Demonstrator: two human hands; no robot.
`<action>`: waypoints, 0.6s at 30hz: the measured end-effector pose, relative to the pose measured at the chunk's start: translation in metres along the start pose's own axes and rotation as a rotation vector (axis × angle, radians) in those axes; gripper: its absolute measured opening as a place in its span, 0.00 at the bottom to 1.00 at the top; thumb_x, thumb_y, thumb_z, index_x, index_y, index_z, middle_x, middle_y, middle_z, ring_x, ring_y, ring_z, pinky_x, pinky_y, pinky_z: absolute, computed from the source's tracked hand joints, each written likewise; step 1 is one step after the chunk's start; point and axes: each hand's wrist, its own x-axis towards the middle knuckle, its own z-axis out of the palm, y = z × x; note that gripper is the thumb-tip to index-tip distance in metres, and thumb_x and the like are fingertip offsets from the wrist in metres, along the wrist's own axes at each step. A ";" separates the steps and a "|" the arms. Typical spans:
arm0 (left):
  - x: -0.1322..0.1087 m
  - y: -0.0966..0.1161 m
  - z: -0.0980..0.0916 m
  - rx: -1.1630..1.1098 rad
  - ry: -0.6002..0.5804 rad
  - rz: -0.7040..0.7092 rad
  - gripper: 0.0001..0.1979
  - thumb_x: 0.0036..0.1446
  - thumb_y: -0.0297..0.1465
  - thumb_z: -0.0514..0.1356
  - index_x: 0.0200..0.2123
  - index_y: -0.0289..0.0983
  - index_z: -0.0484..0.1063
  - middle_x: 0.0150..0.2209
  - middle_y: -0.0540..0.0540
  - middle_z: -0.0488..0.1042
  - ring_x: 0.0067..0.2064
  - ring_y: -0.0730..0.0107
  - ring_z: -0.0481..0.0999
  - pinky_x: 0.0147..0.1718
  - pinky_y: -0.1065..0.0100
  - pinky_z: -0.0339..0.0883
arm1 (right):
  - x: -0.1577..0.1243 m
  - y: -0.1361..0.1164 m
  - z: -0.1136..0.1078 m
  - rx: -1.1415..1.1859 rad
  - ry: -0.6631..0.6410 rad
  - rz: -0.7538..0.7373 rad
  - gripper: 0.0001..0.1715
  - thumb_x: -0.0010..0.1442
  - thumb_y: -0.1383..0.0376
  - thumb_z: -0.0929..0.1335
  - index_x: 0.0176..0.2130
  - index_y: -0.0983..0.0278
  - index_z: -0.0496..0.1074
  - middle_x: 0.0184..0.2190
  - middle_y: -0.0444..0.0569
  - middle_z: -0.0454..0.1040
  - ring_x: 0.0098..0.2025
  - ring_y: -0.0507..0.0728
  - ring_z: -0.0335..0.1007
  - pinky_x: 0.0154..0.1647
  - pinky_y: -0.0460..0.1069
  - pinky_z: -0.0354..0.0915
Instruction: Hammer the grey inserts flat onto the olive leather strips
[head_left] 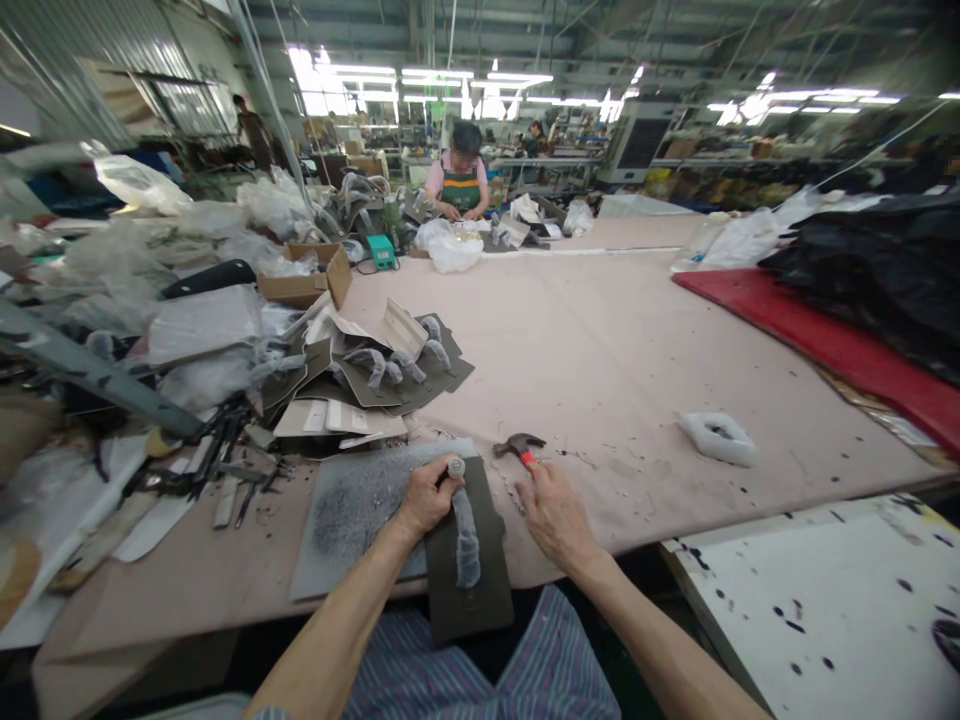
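Observation:
My left hand (427, 497) is closed around a short metal punch (456, 467), its round end facing up. It stands at the upper part of a dark olive panel (491, 560), which bears a plastic-wrapped strap handle (466, 545). The panel lies partly on a scuffed grey board (337, 530) and hangs over the table's front edge. My right hand (556, 515) is closed on the red handle of a claw hammer (520, 444), just right of the panel. The hammer's head is low over the table, and my palm hides most of its handle.
Left of the board lie cutters and hand tools (232, 455). Beyond it is a pile of olive panels (375, 375) with wrapped handles. A white plastic container (718, 438) sits on the pink-covered table (570, 330) at right. Across the table, a person (461, 180) handles pieces.

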 end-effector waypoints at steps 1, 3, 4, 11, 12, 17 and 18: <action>0.000 0.000 0.001 -0.005 0.003 -0.004 0.06 0.57 0.32 0.61 0.35 0.39 0.78 0.30 0.49 0.79 0.33 0.66 0.76 0.36 0.67 0.68 | -0.005 -0.017 0.002 0.086 0.017 -0.044 0.22 0.69 0.59 0.61 0.57 0.68 0.65 0.50 0.60 0.71 0.52 0.63 0.68 0.52 0.56 0.64; 0.001 0.000 0.003 -0.034 0.013 -0.021 0.06 0.55 0.33 0.62 0.35 0.39 0.78 0.29 0.50 0.78 0.32 0.67 0.75 0.35 0.68 0.69 | -0.017 -0.054 0.010 0.237 -0.068 -0.105 0.26 0.68 0.57 0.62 0.59 0.67 0.63 0.50 0.58 0.73 0.52 0.62 0.70 0.52 0.55 0.66; 0.002 0.000 0.004 -0.067 0.026 -0.041 0.06 0.54 0.34 0.63 0.34 0.38 0.78 0.29 0.50 0.78 0.32 0.67 0.75 0.35 0.68 0.69 | -0.023 -0.070 0.016 0.253 -0.143 -0.110 0.25 0.68 0.58 0.62 0.59 0.67 0.63 0.48 0.57 0.74 0.50 0.62 0.72 0.51 0.54 0.68; 0.015 -0.009 -0.012 -0.603 0.638 -0.345 0.19 0.48 0.44 0.68 0.33 0.36 0.71 0.29 0.49 0.78 0.31 0.68 0.79 0.36 0.64 0.75 | -0.040 -0.092 0.042 0.349 -0.191 0.038 0.25 0.65 0.66 0.58 0.58 0.73 0.66 0.47 0.63 0.77 0.48 0.63 0.76 0.51 0.55 0.69; 0.012 -0.008 -0.017 -0.587 0.596 -0.330 0.19 0.47 0.43 0.69 0.34 0.35 0.72 0.30 0.48 0.78 0.32 0.67 0.80 0.37 0.64 0.75 | -0.041 -0.083 0.039 0.454 -0.127 0.071 0.26 0.65 0.66 0.58 0.58 0.73 0.66 0.48 0.62 0.77 0.50 0.62 0.75 0.53 0.54 0.68; -0.021 0.003 -0.037 -0.230 0.177 -0.165 0.10 0.56 0.37 0.64 0.37 0.37 0.75 0.34 0.46 0.80 0.38 0.63 0.80 0.41 0.64 0.73 | -0.058 -0.033 0.007 0.654 0.156 0.285 0.26 0.64 0.58 0.60 0.55 0.70 0.70 0.49 0.59 0.77 0.52 0.63 0.73 0.54 0.56 0.68; -0.026 0.007 -0.038 -0.150 0.098 -0.125 0.08 0.57 0.35 0.63 0.38 0.38 0.76 0.34 0.46 0.80 0.38 0.63 0.79 0.42 0.64 0.73 | -0.062 -0.026 0.002 0.648 0.160 0.303 0.27 0.64 0.56 0.61 0.55 0.69 0.70 0.47 0.58 0.77 0.50 0.63 0.74 0.51 0.56 0.70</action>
